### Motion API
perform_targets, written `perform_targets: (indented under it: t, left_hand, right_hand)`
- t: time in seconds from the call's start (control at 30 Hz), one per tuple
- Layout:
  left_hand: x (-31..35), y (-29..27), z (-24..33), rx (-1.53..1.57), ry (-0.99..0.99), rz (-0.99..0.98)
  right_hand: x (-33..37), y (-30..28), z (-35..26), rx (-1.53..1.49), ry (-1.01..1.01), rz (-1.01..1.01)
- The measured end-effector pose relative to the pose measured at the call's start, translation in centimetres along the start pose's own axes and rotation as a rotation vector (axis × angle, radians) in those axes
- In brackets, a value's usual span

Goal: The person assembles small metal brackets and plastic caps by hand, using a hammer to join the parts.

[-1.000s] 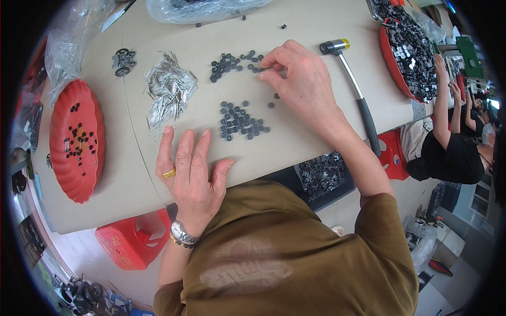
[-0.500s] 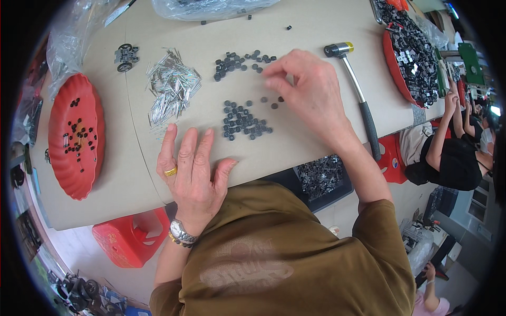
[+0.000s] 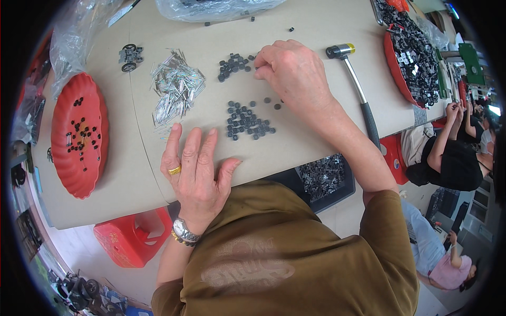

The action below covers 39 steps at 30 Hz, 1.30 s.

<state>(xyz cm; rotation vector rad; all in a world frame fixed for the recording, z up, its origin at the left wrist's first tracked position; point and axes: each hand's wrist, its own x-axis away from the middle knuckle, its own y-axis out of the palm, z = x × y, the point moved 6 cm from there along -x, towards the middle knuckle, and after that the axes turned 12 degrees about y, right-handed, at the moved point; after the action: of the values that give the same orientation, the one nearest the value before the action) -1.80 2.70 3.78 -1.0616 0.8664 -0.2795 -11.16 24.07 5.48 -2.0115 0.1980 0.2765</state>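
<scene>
- Surface: beige, spanning the upper half of the frame.
- Right hand: upper centre; thumb and fingers drawn together at the right edge of the upper cluster. Whether its grip has hold of a piece cannot be told; the fingertips are partly hidden.
- Left hand: lower left of centre; palm down, fingers spread, grip released and holding nothing. Yellow ring on one finger, silver-coloured watch at the wrist.
- Upper cluster: small black round pieces, upper centre, just left of the right hand.
- Lower cluster: similar pieces, centre of the frame, right of the left hand's fingertips; a few stray ones at its upper right.
- Metal pins: loose silver heap, upper left of centre, its lower end near the left fingertips.
- Wheeled assembly: grey with black wheels, upper left.
- Red tray: oval, scalloped, far left; small black parts inside.
- Mallet: black-and-yellow head, metal shaft, black handle; right of the right hand.
- Red dish: upper right, heaped with black and silver parts.
- Clear plastic bag: top edge.
</scene>
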Motion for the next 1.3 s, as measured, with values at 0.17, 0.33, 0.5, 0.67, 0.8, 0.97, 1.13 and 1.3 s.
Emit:
perform_targets:
  t: [0.17,0.33,0.5,0.67,0.8,0.97,1.13,1.3]
  left_hand:
    - [0.1,0.1,-0.1,0.001,0.001,0.008]
    - [0.0,0.0,-0.1,-0.007,-0.006,0.007]
    - [0.1,0.0,-0.1,-0.007,-0.005,-0.004]
    - [0.0,0.0,0.0,-0.007,-0.002,-0.016]
    - [0.1,0.1,-0.1,-0.005,0.005,-0.003]
    - [0.1,0.1,0.0,-0.014,0.007,-0.002]
    - [0.1,0.2,0.0,-0.02,0.005,-0.02]
    - [0.1,0.2,0.0,-0.026,0.014,-0.006]
  right_hand:
    - [-0.2,0.2,-0.6,0.121,-0.032,-0.016]
    - [0.2,-0.4,-0.5,0.138,-0.086,0.039]
    - [1.3,-1.2,1.1,-0.005,0.044,-0.062]
    - [1.6,-1.4,0.9,-0.034,0.069,-0.124]
    - [1.6,-1.2,1.3,-0.053,0.061,-0.069]
    - [1.7,-2.0,2.1,-0.15,0.132,-0.001]
    - [2.8,-1.9,1.9,-0.159,0.12,-0.017]
    - [3.0,-1.7,2.2,-0.121,0.112,0.003]
